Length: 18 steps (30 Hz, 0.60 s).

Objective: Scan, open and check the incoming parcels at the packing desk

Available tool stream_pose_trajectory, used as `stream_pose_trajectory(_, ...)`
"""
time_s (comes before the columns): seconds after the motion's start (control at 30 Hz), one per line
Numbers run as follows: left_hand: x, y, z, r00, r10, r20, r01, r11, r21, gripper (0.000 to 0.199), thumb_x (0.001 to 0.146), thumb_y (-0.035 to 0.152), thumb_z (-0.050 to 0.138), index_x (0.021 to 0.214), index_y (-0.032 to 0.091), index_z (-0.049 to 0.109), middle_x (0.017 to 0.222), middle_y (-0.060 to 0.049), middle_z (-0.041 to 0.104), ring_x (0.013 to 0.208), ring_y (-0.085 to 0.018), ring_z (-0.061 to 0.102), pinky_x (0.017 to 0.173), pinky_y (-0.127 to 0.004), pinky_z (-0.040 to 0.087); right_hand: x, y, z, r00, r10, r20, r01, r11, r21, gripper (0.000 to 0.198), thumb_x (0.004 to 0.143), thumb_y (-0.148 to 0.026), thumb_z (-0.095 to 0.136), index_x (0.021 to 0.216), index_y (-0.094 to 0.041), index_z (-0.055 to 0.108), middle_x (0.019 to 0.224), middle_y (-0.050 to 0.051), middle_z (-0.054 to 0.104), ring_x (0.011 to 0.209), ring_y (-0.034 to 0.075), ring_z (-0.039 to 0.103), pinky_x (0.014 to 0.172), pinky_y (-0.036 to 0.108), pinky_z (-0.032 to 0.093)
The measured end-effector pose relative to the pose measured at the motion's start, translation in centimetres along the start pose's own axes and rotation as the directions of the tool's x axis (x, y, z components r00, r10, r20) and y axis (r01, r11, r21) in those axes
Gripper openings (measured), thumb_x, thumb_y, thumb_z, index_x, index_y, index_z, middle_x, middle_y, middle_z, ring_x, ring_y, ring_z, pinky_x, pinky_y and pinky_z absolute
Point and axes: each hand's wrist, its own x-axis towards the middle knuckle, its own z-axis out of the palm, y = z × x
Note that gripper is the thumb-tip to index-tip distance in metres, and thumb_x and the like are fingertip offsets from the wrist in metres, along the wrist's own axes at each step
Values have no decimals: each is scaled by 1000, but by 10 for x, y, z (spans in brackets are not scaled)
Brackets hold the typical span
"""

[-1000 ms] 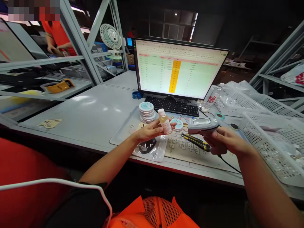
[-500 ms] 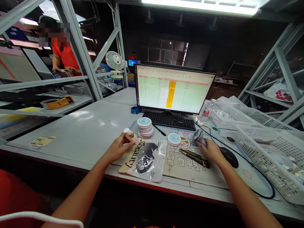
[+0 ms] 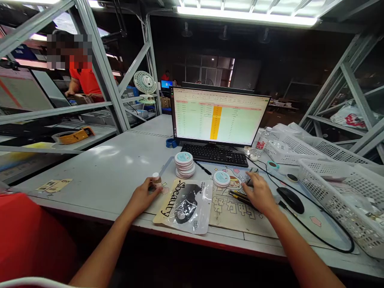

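Note:
My left hand [image 3: 145,197] is closed around a small bottle [image 3: 156,182] with a white cap, upright at the desk surface. Just right of it lies a flat pouch [image 3: 186,208] with a black shape and the word "beauty" on it. My right hand [image 3: 257,191] is over a grey handheld barcode scanner [image 3: 251,173], its thumb and fingers apart; most of the scanner is hidden beneath it. Close to that thumb is a round tin [image 3: 221,179] with a pale blue label. Yellow-and-black utility knives [image 3: 238,196] are partly covered by the right hand.
Behind the pouch stands a stack of round tins [image 3: 184,165], with a black pen [image 3: 203,167] beside it. A keyboard [image 3: 214,155] and monitor [image 3: 219,116] are farther back. On the right are a mouse [image 3: 290,200], a cable and white baskets [image 3: 333,196]. A co-worker [image 3: 85,82] stands at left.
My left hand has lowered the bottle leftward and turned it upright. The right hand has loosened from the scanner's handle and moved over it, fingers spreading. The camera view has shifted slightly.

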Motion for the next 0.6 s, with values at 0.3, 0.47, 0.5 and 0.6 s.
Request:
stream_pose_trajectory(0.3, -34, 3, -3, 882, 187, -432, -228, 973, -45, 80, 89, 66, 70, 149, 21, 44, 156, -19, 54, 144, -39, 54, 120, -58, 46, -91, -134, 48, 674, -469, 571, 365, 883, 294, 92, 88, -55, 86, 164, -19, 48, 174, 20, 33, 162, 44, 29, 130, 69, 25)
stream_pose_trajectory(0.47, -99, 49, -2, 764, 638, 99, -643, 765, 38, 84, 88, 66, 83, 156, 33, 47, 167, -13, 46, 158, -37, 39, 130, -58, 37, -108, -136, 46, 727, -460, 511, 316, 883, 346, 45, 102, -22, 66, 147, -20, 64, 156, 15, 60, 148, 34, 52, 127, 63, 34)
stream_pose_trajectory(0.5, -108, 58, 3, 736, 606, 302, -643, 765, 33, 97, 79, 69, 89, 159, 34, 46, 171, -12, 40, 161, -39, 33, 131, -60, 34, -106, -132, 39, 709, -503, 494, 318, 853, 413, 45, 102, -27, 69, 146, -21, 65, 154, 14, 62, 146, 33, 54, 126, 59, 37)
stream_pose_trajectory(0.6, -121, 78, 19, 664, 392, 636, -586, 802, 117, 119, 65, 72, 96, 165, 34, 44, 177, -11, 26, 165, -46, 17, 132, -69, 25, -86, -98, 8, 754, -541, 372, 317, 796, 516, 54, 100, -47, 75, 148, -24, 65, 153, 14, 63, 143, 30, 58, 119, 48, 48)
